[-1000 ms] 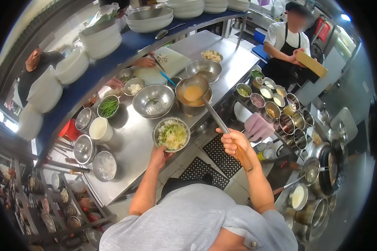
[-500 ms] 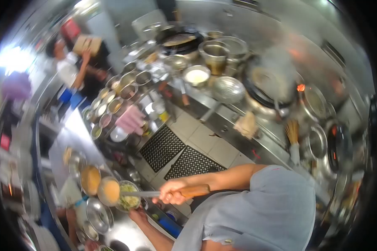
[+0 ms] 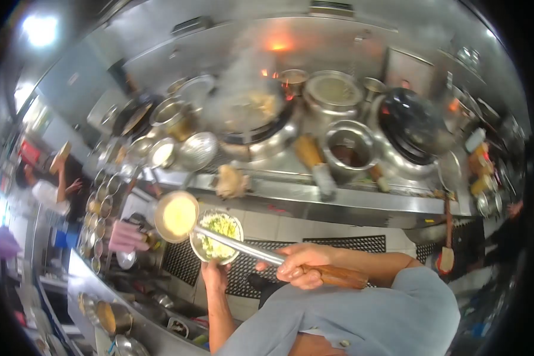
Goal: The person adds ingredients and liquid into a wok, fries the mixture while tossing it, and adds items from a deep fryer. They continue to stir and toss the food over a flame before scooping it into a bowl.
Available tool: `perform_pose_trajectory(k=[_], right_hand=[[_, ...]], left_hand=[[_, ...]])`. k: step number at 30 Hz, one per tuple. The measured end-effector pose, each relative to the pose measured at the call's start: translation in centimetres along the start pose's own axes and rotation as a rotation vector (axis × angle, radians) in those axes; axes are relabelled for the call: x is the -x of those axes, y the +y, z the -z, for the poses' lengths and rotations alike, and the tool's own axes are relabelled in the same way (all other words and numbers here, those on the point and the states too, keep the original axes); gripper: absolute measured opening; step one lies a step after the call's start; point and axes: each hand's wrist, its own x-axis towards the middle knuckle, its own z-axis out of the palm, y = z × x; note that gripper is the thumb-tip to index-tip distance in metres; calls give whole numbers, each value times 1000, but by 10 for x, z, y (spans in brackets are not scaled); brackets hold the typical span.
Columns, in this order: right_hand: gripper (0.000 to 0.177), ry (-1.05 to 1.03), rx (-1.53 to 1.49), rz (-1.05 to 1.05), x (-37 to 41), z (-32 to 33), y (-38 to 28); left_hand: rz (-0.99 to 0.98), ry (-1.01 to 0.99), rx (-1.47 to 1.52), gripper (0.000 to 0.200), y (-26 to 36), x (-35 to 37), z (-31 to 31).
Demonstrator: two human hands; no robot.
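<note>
**One ladle [image 3: 243, 246], one bowl [image 3: 194, 244], a hand on each**

Far left, a co-worker [image 3: 53, 191] in a white top held up a tan block [image 3: 60, 157]. Next came a row of tins [image 3: 106, 206], then a pink cloth [image 3: 127, 236]; below them a pot [image 3: 124, 320] of orange-tan liquid stood on the counter [image 3: 78, 296].

The ladle's cup, tilted toward the camera, carried pale yellow liquid just beside the bowl's left rim; whether they touched, I could not tell. Shredded green and white food lay in the bowl, above the floor mats [image 3: 261, 261]. The left hand [image 3: 215, 268] gripped its near edge, its fingers partly hidden beneath.

Beyond, a wok [image 3: 282, 121] steamed, with small flames at its back. The right hand [image 3: 305, 265] was closed around the ladle's handle, whose wooden end pointed right. Further right stood a brush [image 3: 308, 153], a pail [image 3: 344, 174] of dark liquid and a black pan [image 3: 418, 118].
</note>
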Motion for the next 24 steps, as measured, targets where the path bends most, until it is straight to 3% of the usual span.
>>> perform_pose_trajectory(k=[2, 3, 7, 10, 14, 18, 24], right_hand=[[40, 17, -61, 177, 68, 3, -6], [30, 54, -81, 273, 101, 0, -15], [29, 197, -138, 591, 231, 22, -33], [32, 294, -115, 776, 317, 56, -57], [40, 472, -221, 925, 414, 111, -69], [34, 786, -265, 1033, 485, 160, -80], [24, 883, -294, 999, 568, 251, -73]], left_hand=[[1, -168, 10, 42, -16, 12, -87], [62, -140, 14, 42, -27, 14, -126], [210, -386, -26, 39, -81, 42, -260], [296, -427, -71, 34, -105, 78, -347], [399, -540, -186, 34, -153, 91, -397], [464, -632, -266, 36, -184, 93, -429], [530, -679, -322, 45, -220, 97, -461]])
